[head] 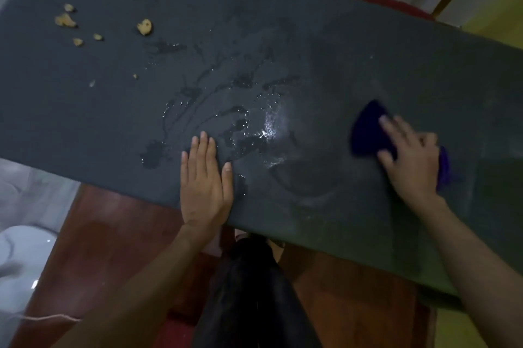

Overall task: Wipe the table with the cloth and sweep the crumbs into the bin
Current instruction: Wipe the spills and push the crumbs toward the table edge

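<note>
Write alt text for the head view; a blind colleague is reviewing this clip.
A person's right hand presses a purple cloth on a dark table, while the left hand lies flat beside a wet patch. Crumbs lie scattered at the far left.

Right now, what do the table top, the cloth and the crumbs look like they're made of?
Table top: dark grey, matte, seemingly a smooth hard sheet; water beads on it.
Cloth: deep purple, soft fabric, bunching under the right hand; weave too blurred to tell.
Crumbs: pale tan, ragged, probably biscuit or bread.
</note>
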`<state>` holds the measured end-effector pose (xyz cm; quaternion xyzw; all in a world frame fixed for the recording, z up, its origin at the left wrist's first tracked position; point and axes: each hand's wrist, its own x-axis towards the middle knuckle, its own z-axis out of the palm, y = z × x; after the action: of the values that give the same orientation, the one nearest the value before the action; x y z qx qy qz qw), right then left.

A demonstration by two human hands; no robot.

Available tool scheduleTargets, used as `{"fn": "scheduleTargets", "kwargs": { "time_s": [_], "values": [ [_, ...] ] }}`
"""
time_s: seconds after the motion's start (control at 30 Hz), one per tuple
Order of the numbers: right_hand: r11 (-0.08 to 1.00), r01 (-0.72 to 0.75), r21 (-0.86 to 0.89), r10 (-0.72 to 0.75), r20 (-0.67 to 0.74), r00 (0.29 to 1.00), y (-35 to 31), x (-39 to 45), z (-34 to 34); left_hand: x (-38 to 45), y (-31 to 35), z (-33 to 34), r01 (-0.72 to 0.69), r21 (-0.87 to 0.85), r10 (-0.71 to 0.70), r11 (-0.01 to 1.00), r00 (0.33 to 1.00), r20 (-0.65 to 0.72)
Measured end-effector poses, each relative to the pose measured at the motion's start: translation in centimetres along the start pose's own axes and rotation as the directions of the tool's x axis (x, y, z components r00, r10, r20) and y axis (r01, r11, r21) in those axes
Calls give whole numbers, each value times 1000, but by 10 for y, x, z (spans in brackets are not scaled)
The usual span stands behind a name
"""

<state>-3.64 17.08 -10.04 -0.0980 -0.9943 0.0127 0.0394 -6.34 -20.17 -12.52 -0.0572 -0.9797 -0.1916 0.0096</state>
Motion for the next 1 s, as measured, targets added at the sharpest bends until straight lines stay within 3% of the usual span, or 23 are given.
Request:
{"fn": "scheduleTargets", "kwargs": {
  "time_s": [0.07, 0.1, 0.13, 0.17, 0.2, 0.23, 0.3, 0.37, 0.43, 0.5, 0.53, 0.57, 0.6, 0.63, 0.67, 0.7, 0.73, 0.77, 0.8, 0.87, 0.9, 0.93, 1.0],
  "values": [
    [890, -447, 91, 451, -33, 892, -31, 37, 8, 0, 0, 1, 0, -27, 0, 1000, 1000, -2],
    [842, -530, 100, 534, -19, 845, -52, 55, 10, 1, -1, 1, 1, -45, -1, 999, 1000, -7],
    [851, -516, 94, 517, 12, 856, -76, 69, 12, 1, -2, 0, -1, -65, 0, 998, 1000, -13],
    [912, -400, 87, 400, 14, 916, -101, 75, 14, 1, -3, 0, -5, -89, 3, 996, 1000, -19],
    [976, -202, 85, 204, -11, 979, -126, 73, 15, 2, -5, 0, -5, -120, 2, 993, 1000, -25],
    [995, 26, 91, -22, -50, 999, -146, 62, 18, 3, -7, -1, -1, -158, -4, 987, 1000, -31],
    [912, 387, 136, -388, -21, 921, -166, 13, 18, 2, -10, -2, 10, -233, -20, 972, 999, -40],
    [777, 569, 269, -607, 78, 791, -155, -43, 8, 2, -12, -3, 15, -267, -29, 964, 998, -48],
    [648, 687, 329, -748, 105, 656, -119, -81, -4, 1, -14, -3, 7, -255, -18, 967, 999, -40],
    [621, 742, 253, -777, 77, 625, -69, -96, -12, 1, -14, -4, 2, -234, -9, 972, 1000, -29],
    [675, 712, 193, -733, 65, 677, -45, -100, -14, 1, -13, -4, 1, -227, -7, 974, 1000, -26],
    [778, 614, 129, -624, 56, 779, -26, -100, -12, 1, -11, -4, 2, -221, -7, 975, 1000, -22],
    [904, 420, 85, -425, 46, 904, -14, -98, -11, 1, -10, -4, 7, -217, -11, 976, 1000, -17],
    [989, 131, 72, -132, 22, 991, -12, -93, -7, 1, -10, -4, 11, -212, -14, 977, 1000, -10],
    [975, -205, 81, 205, 4, 979, -21, -83, -5, 0, -9, -4, 14, -206, -15, 978, 1000, -3],
    [871, -480, 106, 482, 7, 876, -41, -67, -4, 0, -9, -4, 13, -202, -13, 979, 1000, 3],
    [764, -634, 119, 636, 19, 771, -66, -48, -4, 0, -9, -4, 9, -205, -8, 979, 1000, 4],
    [722, -681, 123, 683, 33, 730, -94, -30, -4, 0, -8, -5, 8, -221, -6, 975, 1000, 8],
    [735, -665, 133, 663, 67, 745, -125, -14, -2, 1, -7, -7, 15, -256, -12, 966, 1000, 15],
    [867, -467, 172, 460, 82, 884, -191, 1, 4, 4, -9, -14, 41, -352, -36, 935, 999, 21],
    [948, -262, 179, 258, 48, 965, -219, -6, 10, 7, -13, -20, 32, -371, -35, 928, 999, -1],
    [982, -16, 187, 10, 34, 999, -242, -23, 11, 12, -20, -26, 9, -361, -23, 933, 999, -36],
    [890, 373, 264, -407, 89, 909, -252, -63, 8, 29, -39, -40, -26, -312, -6, 950, 995, -100]
  ]
}}
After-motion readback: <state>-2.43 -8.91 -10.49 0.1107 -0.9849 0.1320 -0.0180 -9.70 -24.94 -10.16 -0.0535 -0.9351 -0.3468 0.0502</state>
